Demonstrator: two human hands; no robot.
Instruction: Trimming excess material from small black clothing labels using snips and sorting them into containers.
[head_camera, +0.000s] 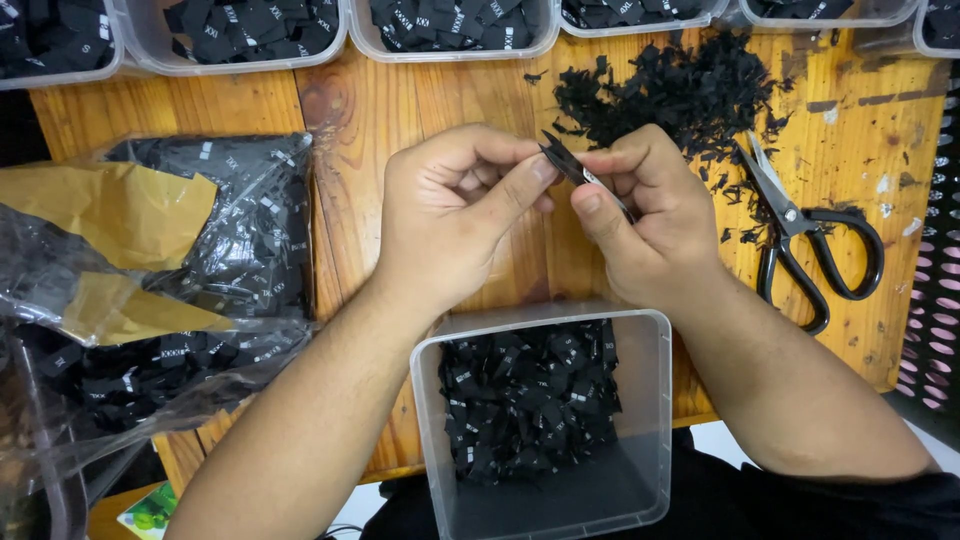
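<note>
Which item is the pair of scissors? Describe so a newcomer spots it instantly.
Start at the wooden table and go to its right side, past the loose heap of black scraps. The scissors lie flat there, apart from the right hand. They are the only metal tool in view: silver blades, black looped handles, blades pointing toward the heap.

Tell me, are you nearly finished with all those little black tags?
Done: the near clear tub is partly filled with black tags. In hand: the left hand and right hand pinch one tag. Left: a plastic bag of tags and a loose heap by the scissors.
</note>
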